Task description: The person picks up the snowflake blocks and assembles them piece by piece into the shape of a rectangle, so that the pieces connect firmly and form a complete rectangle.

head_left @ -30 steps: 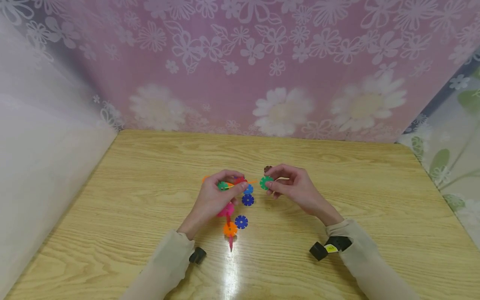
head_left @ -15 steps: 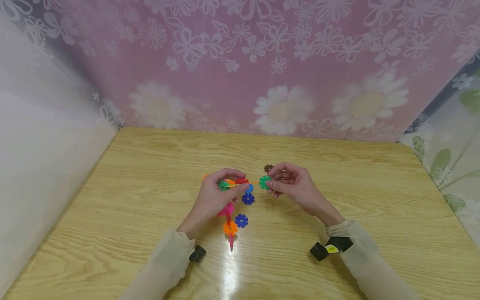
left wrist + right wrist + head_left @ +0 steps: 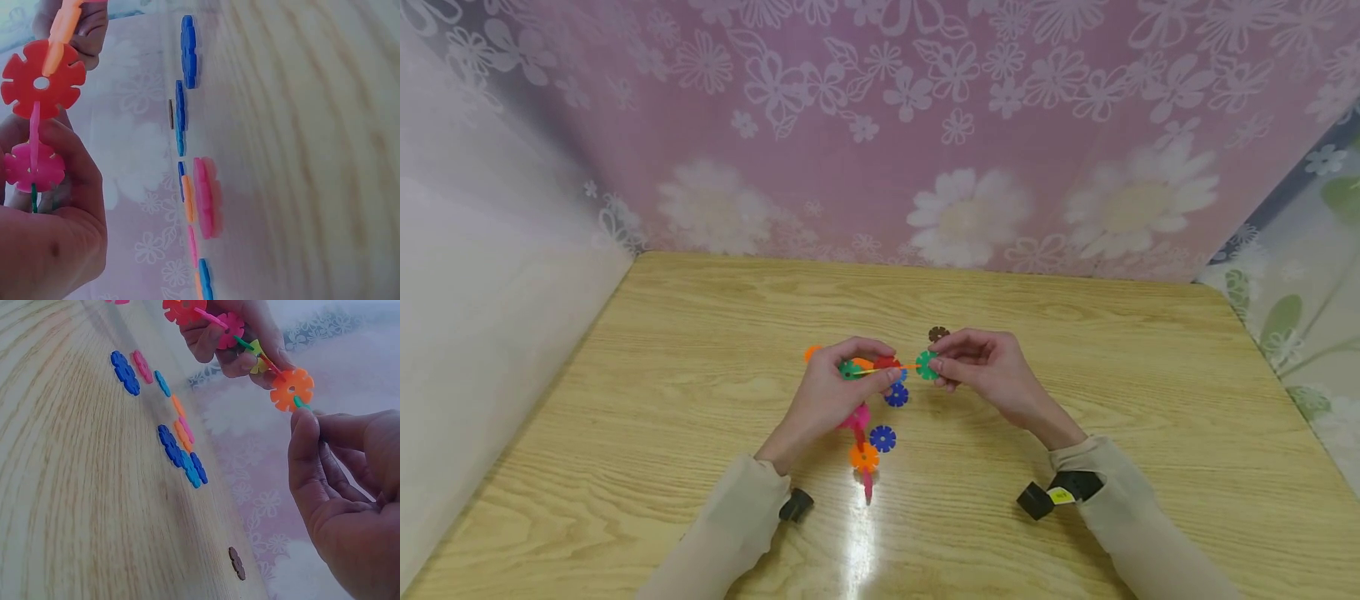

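My left hand (image 3: 820,398) grips a chain of slotted plastic snowflake discs. The chain hangs down past the palm, where a pink disc (image 3: 859,416) and an orange disc (image 3: 864,457) show. In the right wrist view, its upper end runs through a yellow-green disc (image 3: 257,355) to another orange disc (image 3: 292,389). A green disc (image 3: 926,365) is pinched between thumb and fingers of my right hand (image 3: 992,372). Its edge meets that orange disc at a slot; how deep it sits I cannot tell. My fingers hide part of the chain.
Loose discs lie on the wood-grain table (image 3: 700,317): dark blue discs (image 3: 883,438) near the chain, a brown disc (image 3: 938,334) behind my right hand, and several others partly behind my left hand. A flowered pink backdrop (image 3: 850,167) stands at the far edge.
The green disc in my right hand has moved slightly left, closing the gap to the chain's orange end disc. My left hand has kept its hold and barely shifted.
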The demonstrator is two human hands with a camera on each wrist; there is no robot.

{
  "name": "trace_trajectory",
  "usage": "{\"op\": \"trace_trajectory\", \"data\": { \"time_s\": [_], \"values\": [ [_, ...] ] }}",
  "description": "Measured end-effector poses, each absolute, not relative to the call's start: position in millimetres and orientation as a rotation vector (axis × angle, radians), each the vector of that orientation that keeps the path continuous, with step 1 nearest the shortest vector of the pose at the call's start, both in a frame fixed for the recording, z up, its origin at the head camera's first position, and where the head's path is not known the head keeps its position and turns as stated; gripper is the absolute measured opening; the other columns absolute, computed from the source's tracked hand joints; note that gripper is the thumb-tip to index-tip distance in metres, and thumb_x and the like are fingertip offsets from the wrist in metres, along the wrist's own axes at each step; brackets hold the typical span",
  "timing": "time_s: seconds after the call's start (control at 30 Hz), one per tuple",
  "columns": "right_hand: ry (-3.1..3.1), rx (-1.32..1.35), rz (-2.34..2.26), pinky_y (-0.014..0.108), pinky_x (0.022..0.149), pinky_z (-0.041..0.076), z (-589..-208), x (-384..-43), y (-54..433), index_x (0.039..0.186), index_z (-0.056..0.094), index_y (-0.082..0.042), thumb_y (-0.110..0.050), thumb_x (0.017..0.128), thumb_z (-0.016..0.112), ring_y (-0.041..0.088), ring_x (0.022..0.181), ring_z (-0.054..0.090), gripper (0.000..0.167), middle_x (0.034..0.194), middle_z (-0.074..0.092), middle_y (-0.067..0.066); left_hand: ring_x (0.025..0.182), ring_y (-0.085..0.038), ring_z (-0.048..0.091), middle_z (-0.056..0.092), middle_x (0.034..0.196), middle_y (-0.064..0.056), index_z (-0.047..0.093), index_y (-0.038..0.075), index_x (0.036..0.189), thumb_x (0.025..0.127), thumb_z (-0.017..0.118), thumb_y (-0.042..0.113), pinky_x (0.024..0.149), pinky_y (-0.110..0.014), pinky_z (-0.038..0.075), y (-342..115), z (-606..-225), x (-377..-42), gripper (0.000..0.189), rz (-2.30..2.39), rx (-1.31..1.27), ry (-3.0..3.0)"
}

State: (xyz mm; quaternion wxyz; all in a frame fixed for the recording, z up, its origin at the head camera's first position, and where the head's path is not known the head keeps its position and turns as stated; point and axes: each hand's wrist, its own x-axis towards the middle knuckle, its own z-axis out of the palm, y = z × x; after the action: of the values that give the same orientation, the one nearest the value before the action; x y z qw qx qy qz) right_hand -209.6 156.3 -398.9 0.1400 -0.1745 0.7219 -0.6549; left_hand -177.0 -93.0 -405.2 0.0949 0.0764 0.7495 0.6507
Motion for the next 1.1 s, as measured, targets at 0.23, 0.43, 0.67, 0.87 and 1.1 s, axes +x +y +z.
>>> {"op": "trace_trajectory", "data": {
  "time_s": [0.23,0.43,0.67,0.87,1.1],
  "values": [
    [2.107,-0.527,-1.89,0.036,0.071,0.064,-399,-208,154,0.114,0.067,0.012,-0.001,0.096,0.069,0.01,0.073,0.073,0.023,0.094,0.076,-0.002,0.063,-0.039,0.062,0.078,0.106,-0.017,0.075,0.025,0.113,0.091,0.079,0.029,0.044,-0.023,0.032,-95,-406,-178,0.023,1.931,0.202,2.21],
    [2.119,-0.535,-1.899,0.035,0.069,0.064,-400,-208,151,0.113,0.067,0.014,0.0,0.095,0.069,0.01,0.071,0.072,0.023,0.092,0.076,-0.001,0.058,-0.03,0.058,0.077,0.11,-0.013,0.076,0.022,0.113,0.092,0.079,0.025,0.047,-0.024,0.042,-95,-406,-178,0.022,1.954,0.197,2.186],
    [2.143,-0.545,-1.882,0.036,0.069,0.064,-401,-208,149,0.114,0.068,0.013,0.001,0.096,0.068,0.01,0.07,0.072,0.022,0.094,0.076,0.005,0.081,-0.047,0.068,0.075,0.113,-0.015,0.076,0.014,0.116,0.092,0.079,0.019,0.065,-0.037,0.059,-95,-407,-179,0.025,1.976,0.168,2.143],
    [2.165,-0.541,-1.869,0.036,0.068,0.063,-401,-208,148,0.112,0.069,0.012,0.004,0.095,0.067,0.01,0.069,0.071,0.019,0.094,0.075,0.009,0.088,-0.044,0.073,0.074,0.115,-0.013,0.074,0.009,0.119,0.091,0.079,0.018,0.078,-0.047,0.063,-94,-407,-179,0.03,1.994,0.175,2.112],
    [2.169,-0.515,-1.854,0.039,0.069,0.064,-401,-207,146,0.113,0.069,0.011,0.004,0.095,0.067,0.011,0.067,0.07,0.02,0.092,0.075,0.003,0.09,-0.047,0.073,0.074,0.111,-0.012,0.075,0.014,0.117,0.092,0.078,0.017,0.082,-0.052,0.062,-94,-406,-179,0.025,2.01,0.183,2.062]
  ]
}}
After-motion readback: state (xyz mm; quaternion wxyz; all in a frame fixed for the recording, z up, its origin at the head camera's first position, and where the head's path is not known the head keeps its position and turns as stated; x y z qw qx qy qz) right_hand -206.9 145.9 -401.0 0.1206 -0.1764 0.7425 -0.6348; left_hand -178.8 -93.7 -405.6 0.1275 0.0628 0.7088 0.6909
